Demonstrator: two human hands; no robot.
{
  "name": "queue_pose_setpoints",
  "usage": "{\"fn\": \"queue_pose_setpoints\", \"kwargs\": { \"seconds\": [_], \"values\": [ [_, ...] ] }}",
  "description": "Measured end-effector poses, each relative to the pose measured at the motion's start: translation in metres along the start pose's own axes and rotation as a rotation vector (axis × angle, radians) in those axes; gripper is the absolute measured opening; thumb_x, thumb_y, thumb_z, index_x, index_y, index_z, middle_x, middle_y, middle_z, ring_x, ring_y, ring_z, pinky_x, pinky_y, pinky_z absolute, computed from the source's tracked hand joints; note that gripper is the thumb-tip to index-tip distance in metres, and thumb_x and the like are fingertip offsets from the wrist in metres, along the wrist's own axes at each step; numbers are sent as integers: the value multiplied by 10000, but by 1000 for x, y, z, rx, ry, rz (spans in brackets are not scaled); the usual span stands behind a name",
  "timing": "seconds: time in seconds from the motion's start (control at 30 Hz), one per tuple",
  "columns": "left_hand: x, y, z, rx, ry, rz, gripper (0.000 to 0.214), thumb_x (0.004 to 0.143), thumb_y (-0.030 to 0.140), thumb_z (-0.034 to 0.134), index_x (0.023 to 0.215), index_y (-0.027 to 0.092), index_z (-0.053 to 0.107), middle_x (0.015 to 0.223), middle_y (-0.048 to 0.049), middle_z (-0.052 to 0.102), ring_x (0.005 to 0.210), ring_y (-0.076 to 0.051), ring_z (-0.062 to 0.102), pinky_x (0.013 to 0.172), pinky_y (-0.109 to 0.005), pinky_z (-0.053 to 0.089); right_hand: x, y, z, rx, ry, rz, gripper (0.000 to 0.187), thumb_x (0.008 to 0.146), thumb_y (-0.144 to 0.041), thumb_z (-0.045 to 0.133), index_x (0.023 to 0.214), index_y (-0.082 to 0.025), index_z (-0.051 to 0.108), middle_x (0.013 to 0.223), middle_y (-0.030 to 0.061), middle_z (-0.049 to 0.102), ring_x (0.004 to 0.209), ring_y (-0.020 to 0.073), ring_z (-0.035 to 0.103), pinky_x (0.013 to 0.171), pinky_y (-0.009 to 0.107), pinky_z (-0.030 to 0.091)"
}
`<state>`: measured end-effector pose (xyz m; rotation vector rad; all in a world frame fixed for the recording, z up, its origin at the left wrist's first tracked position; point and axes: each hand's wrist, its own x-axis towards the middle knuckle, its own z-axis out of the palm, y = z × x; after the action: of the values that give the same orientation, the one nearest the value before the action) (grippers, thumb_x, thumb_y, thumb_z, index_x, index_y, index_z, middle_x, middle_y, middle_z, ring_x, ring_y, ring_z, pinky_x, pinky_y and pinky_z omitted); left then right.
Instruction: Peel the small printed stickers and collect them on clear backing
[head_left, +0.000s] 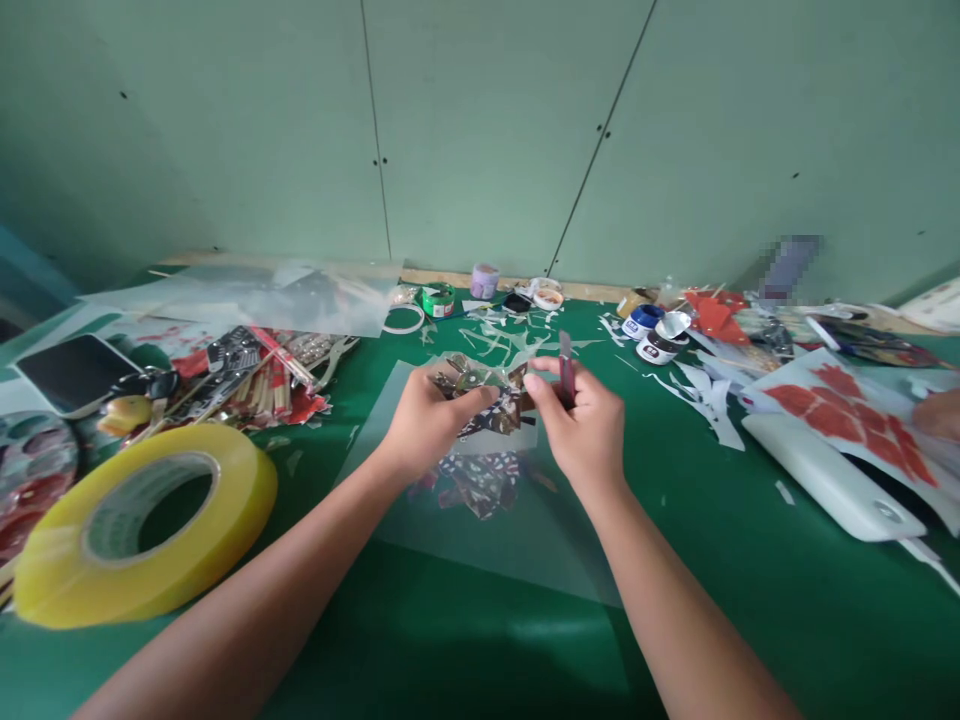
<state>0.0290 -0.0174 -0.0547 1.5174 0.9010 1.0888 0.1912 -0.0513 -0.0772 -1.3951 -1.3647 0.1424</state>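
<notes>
In the middle, my left hand is closed on a dark patterned cut-out with pale flecks and brown edges, raised above the table. My right hand has a slim dark red craft knife tucked between its fingers, grey end up. Its thumb and fingertip are at the cut-out's right edge; whether they pinch it I cannot tell. Below lies a translucent sheet, with a similar dark flecked shape showing on it.
A big yellow tape roll lies left, near a phone and bundled sticks. Paint jars and film scraps sit right of centre. Farther right are a white corded device, a red-painted sheet and part of another person's hand.
</notes>
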Motion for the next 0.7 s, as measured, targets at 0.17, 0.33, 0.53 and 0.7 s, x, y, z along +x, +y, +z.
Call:
{"fn": "queue_pose_setpoints", "kwargs": {
  "seconds": [0.17,0.33,0.53,0.7],
  "values": [
    [3,-2,-2,-31,-108,-78,242,713,323,725,595,150,606,578,8,534,523,-97,453,498,-249,367,4,3,-1,171,-197,121,304,830,-405,597,964,-167,731,525,-47,487,446,87,410,461,227,351],
    [5,-6,0,-86,-25,-164,227,668,333,764,647,151,629,596,-5,594,519,-121,528,507,-265,443,3,5,0,300,-266,137,322,829,-419,620,1010,-171,717,524,-61,482,418,73,388,450,227,345],
    [9,-16,0,-91,95,-134,187,678,307,756,682,154,648,601,-15,622,531,-141,561,494,-263,427,0,4,2,303,-365,93,417,903,-458,525,1120,-150,703,515,-43,504,466,93,462,481,231,368],
    [9,-16,-1,105,123,0,148,719,286,707,674,154,656,623,-11,636,572,-139,559,533,-258,431,1,3,-2,294,-484,156,456,930,-466,486,1179,-137,680,465,-53,477,439,92,446,485,238,351]
  ]
}}
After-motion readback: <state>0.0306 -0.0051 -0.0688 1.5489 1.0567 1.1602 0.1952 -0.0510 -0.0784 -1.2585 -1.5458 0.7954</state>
